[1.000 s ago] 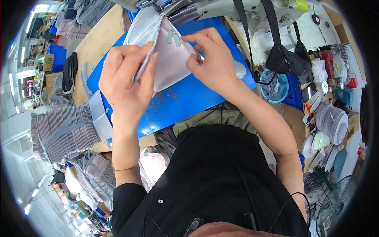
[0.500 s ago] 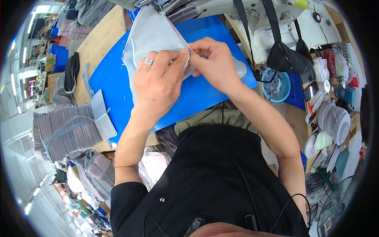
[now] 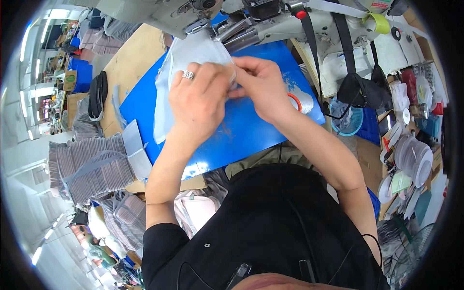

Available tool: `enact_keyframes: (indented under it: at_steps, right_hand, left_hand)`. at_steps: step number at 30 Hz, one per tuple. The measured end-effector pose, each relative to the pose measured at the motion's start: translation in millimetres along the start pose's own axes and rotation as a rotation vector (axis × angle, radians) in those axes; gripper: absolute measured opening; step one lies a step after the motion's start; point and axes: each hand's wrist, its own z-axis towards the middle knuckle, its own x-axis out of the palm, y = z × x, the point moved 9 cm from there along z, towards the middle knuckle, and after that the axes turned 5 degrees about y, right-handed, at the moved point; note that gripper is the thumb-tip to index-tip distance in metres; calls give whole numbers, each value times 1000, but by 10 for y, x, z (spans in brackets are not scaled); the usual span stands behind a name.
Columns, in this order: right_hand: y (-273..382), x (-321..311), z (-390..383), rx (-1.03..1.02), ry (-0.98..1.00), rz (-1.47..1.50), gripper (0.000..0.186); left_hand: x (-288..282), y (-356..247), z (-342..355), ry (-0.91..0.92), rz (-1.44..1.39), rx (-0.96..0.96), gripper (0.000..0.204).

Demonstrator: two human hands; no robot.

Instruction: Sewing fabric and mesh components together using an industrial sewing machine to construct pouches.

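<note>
A light grey mesh fabric piece (image 3: 189, 50) with a pale edge lies over the blue work surface (image 3: 224, 147), its far tip under the sewing machine (image 3: 198, 24). My left hand (image 3: 198, 101), with a ring on one finger, presses on the fabric, fingers bent and closed on its right-hand edge. Opposite it, my right hand (image 3: 265, 89) pinches the same edge between thumb and fingers. The two hands almost meet there, and the exact pinch is partly hidden and blurred. Beside my right wrist shows an orange-red ring-shaped handle (image 3: 295, 102).
Bundled stacks of grey padded pieces (image 3: 92, 166) stand at the left, with a loose grey panel (image 3: 137, 150) beside them. A light-blue basket (image 3: 349, 122) holds scraps at the right. Black straps (image 3: 345, 46) hang near it. Ribbon spools (image 3: 415, 157) sit farther right.
The view has shifted, showing more of the sewing machine. My hands stay at the fabric's right edge. The orange-red handle has come into sight by my right wrist.
</note>
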Motion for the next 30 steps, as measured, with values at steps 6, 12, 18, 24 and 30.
enact_keyframes:
  at_steps: [6, 12, 18, 24, 30]
  right_hand:
    - [-21, -33, 310, -75, -186, 23, 20]
    - [14, 21, 359, -129, -240, 42, 21]
    - [96, 65, 344, -120, -268, -66, 23]
    - [142, -2, 362, -88, -276, -424, 23]
    - [274, 47, 299, -15, -224, -789, 32]
  left_hand:
    - [73, 226, 144, 19, -17, -41, 32]
    - [344, -104, -552, -226, -313, -255, 59]
    - [879, 753, -1062, -65, -519, -638, 62]
    - [88, 147, -394, 171, -246, -283, 47]
    - [115, -188, -102, 438, -24, -160, 29]
